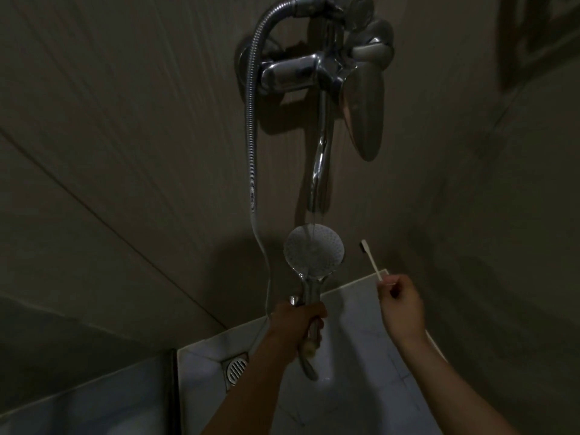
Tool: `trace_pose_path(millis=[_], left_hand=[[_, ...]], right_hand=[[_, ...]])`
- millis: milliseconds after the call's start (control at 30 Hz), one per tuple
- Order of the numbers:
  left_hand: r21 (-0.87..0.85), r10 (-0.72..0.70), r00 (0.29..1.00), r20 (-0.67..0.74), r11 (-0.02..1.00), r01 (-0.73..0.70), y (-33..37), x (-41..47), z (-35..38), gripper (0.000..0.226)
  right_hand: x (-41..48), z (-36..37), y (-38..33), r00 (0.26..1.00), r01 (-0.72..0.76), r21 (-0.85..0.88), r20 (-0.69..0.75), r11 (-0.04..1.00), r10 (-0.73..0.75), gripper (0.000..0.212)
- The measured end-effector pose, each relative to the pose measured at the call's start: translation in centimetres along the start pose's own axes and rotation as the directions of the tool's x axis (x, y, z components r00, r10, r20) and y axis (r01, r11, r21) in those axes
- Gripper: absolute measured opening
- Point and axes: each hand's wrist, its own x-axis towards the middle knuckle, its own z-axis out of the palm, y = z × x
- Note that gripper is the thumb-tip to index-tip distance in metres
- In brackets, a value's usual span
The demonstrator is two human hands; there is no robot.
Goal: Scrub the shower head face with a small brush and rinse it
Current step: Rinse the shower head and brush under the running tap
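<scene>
My left hand (298, 326) grips the chrome handle of the shower head (314, 251), holding it upright with its round white face turned toward me. A thin stream of water falls from the tap spout (320, 171) onto the top of that face. To the right, my right hand (400, 304) pinches the end of a small white brush (372, 262). Its dark bristle tip points up and left, a short gap away from the shower head's rim.
The chrome mixer tap (317, 70) with a long lever (365, 114) is mounted on the wall above. A ribbed metal hose (251, 136) loops down the left side to the shower handle. A floor drain (236, 369) sits in the pale tiled floor below left.
</scene>
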Motion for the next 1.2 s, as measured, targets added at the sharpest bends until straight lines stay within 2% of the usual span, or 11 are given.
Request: trace_pose_path(millis=[167, 367, 467, 600, 767, 933, 1067, 1200], left_hand=[[-0.053, 0.039, 0.999, -0.034, 0.998, -0.041, 0.4, 0.4, 0.3, 0.025], [0.063, 0.147, 0.989, -0.017, 0.987, -0.145, 0.5, 0.9, 0.3, 0.015], [0.142, 0.184, 0.983, -0.023, 0.974, -0.179, -0.3, 0.8, 0.2, 0.018], [0.153, 0.194, 0.98, -0.045, 0.971, -0.185, -1.5, 0.3, 0.0, 0.025], [0.189, 0.177, 0.983, -0.04, 0.968, -0.166, -2.5, -0.1, -0.6, 0.023], [0.176, 0.16, 0.984, -0.075, 0.974, -0.145, -2.7, -0.4, -0.7, 0.021], [0.169, 0.108, 0.989, -0.099, 0.982, -0.09, -2.8, -0.4, -1.0, 0.018], [0.175, 0.106, 0.984, -0.142, 0.981, -0.081, -2.9, -0.4, -1.2, 0.014]], right_hand=[[-0.2, 0.1, -0.3, 1.0, 0.01, -0.001, 0.017, 1.0, -0.01, 0.011], [-0.4, 0.4, 0.0, 1.0, 0.005, 0.013, 0.001, 1.0, -0.005, 0.008], [-0.6, 0.1, -0.2, 0.999, 0.028, 0.013, -0.016, 1.0, -0.028, 0.008], [-0.8, -0.2, -0.5, 0.997, 0.066, -0.006, -0.043, 0.998, -0.066, 0.012], [-0.9, 0.3, -0.3, 0.999, 0.037, -0.013, -0.03, 0.999, -0.038, 0.015], [-0.8, 1.1, -0.1, 0.999, 0.006, -0.035, 0.045, 0.999, -0.005, 0.028], [-0.9, 1.4, -0.9, 0.989, 0.003, -0.028, 0.145, 1.0, 0.001, 0.032], [-0.6, 2.5, -2.6, 0.961, 0.009, -0.103, 0.276, 0.995, 0.02, 0.04]])
